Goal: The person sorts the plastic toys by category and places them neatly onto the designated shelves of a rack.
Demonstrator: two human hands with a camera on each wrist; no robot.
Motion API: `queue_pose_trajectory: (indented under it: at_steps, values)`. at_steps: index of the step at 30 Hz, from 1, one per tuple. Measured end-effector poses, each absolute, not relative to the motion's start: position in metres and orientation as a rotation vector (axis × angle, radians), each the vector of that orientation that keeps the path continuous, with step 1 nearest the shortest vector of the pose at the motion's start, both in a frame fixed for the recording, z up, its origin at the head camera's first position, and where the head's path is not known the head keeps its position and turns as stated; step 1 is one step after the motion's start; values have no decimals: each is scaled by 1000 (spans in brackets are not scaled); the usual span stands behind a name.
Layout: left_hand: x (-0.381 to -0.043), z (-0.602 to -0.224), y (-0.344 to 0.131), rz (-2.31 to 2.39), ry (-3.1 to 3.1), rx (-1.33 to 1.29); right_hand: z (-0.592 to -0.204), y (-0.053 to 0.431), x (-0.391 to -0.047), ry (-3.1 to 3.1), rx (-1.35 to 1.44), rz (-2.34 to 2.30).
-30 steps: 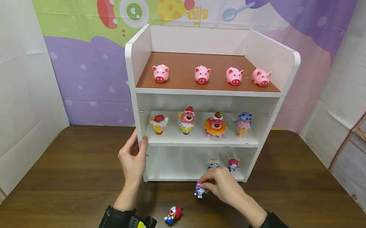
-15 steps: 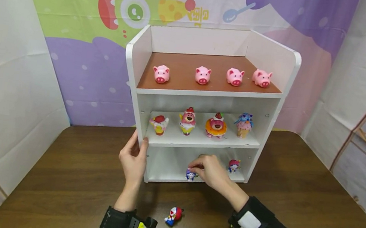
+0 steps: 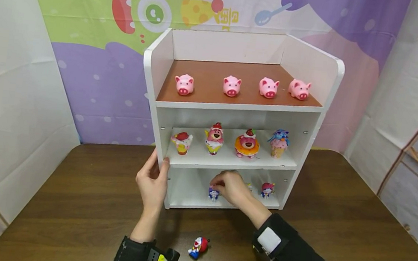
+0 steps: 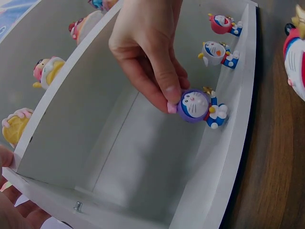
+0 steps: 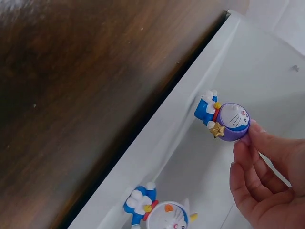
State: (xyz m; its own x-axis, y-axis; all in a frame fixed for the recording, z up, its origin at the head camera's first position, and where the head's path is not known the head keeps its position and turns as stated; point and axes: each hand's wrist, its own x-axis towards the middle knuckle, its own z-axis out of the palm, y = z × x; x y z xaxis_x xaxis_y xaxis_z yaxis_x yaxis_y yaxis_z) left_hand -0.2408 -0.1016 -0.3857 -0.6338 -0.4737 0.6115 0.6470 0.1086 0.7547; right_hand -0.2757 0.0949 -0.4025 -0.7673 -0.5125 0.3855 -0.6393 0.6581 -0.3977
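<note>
My right hand (image 3: pixel 231 187) pinches the top of a small Doraemon figurine (image 5: pixel 232 121) in a purple hood. The figurine is at the bottom shelf (image 3: pixel 186 193), its feet right at the shelf floor near the front edge. To its right on that shelf are a white-hooded figurine (image 4: pixel 214 52), mostly hidden behind the hand in the head view, and a red-hooded one (image 3: pixel 266 190). My left hand (image 3: pixel 152 184) grips the left side panel of the white shelf unit (image 3: pixel 154 111), thumb at its front edge. Another red-hooded figurine (image 3: pixel 199 246) lies on the table before the unit.
Several pink pig figures (image 3: pixel 231 85) line the brown top shelf. The middle shelf (image 3: pixel 194 160) bears several dessert-shaped figures (image 3: pixel 247 145). The dark wooden table (image 3: pixel 81 202) extends around the unit, with a patterned cloth (image 3: pixel 93 91) behind.
My right hand has carried the purple-hooded figurine from above the table, leftward and in over the bottom shelf. My left hand stays on the side panel.
</note>
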Motion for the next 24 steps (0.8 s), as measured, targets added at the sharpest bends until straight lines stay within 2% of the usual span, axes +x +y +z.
queue_pose_trajectory:
  at_steps: [14,24]
  values:
    - [-227,-370,-98,-1665,-1554,-176,-405,94,-287,-2729,796,841]
    - [-232,-376,-100,-1675,-1545,-180,-408,97,-288,-2691,885,862]
